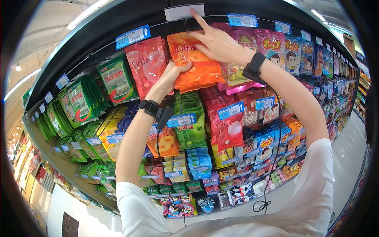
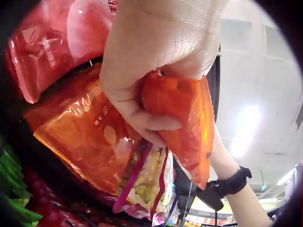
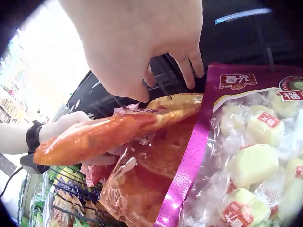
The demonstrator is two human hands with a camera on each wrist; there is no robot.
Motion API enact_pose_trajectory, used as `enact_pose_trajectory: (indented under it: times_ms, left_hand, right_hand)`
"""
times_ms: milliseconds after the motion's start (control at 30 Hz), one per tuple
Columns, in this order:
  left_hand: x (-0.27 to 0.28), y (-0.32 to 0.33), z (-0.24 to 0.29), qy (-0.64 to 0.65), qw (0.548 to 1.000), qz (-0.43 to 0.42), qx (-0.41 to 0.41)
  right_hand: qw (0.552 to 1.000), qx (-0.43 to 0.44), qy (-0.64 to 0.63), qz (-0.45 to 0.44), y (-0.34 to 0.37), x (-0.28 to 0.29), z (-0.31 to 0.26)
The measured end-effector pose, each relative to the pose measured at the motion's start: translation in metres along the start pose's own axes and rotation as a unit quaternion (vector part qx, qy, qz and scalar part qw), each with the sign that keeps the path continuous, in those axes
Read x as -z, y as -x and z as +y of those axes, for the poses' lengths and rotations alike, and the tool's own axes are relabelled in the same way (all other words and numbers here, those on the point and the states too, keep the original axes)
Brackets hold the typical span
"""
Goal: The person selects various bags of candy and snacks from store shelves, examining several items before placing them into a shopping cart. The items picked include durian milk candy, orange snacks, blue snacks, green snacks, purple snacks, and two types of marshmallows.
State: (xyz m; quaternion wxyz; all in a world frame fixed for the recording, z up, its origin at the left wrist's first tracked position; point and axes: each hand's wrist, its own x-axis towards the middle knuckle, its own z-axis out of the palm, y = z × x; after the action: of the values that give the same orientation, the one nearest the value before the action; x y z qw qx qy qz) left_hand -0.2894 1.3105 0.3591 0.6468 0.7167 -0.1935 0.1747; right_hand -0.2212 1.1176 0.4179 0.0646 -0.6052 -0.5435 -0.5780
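In the head view my left hand (image 1: 169, 78) grips an orange candy bag (image 1: 199, 75) on the top row. Its fingers curl round the bag (image 2: 191, 127) in the left wrist view, with another orange bag (image 2: 90, 137) behind. My right hand (image 1: 225, 44) reaches over the bag tops, index finger stretched onto a blank white tag holder (image 1: 184, 13). From the right wrist camera, the right hand (image 3: 142, 42) has its fingers extended above the held bag (image 3: 94, 141); whether they touch it, I cannot tell.
A red peach bag (image 1: 147, 63) hangs to the left and a magenta-edged bag (image 3: 255, 156) to the right. Blue price tags (image 1: 133, 36) line the rail. Lower rows hold green bags (image 1: 191, 132) and others; dark cables hang from both wrists.
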Motion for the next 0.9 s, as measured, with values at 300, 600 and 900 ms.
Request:
enact_pose_trajectory:
  times_ms: [300, 600, 900]
  left_hand:
    - [-0.002, 0.025, -0.018, -0.262, 0.956, 0.125, 0.03]
    - [-0.081, 0.191, 0.01, -0.574, 0.814, 0.038, 0.082]
    - [-0.258, 0.403, -0.105, -0.345, 0.909, 0.017, 0.234]
  right_hand:
    - [0.989, -0.068, -0.13, 0.0, 0.039, 0.033, -0.032]
    - [0.839, -0.07, -0.42, -0.339, 0.148, 0.146, -0.091]
    - [0.396, 0.051, -0.713, -0.576, 0.301, 0.088, -0.16]
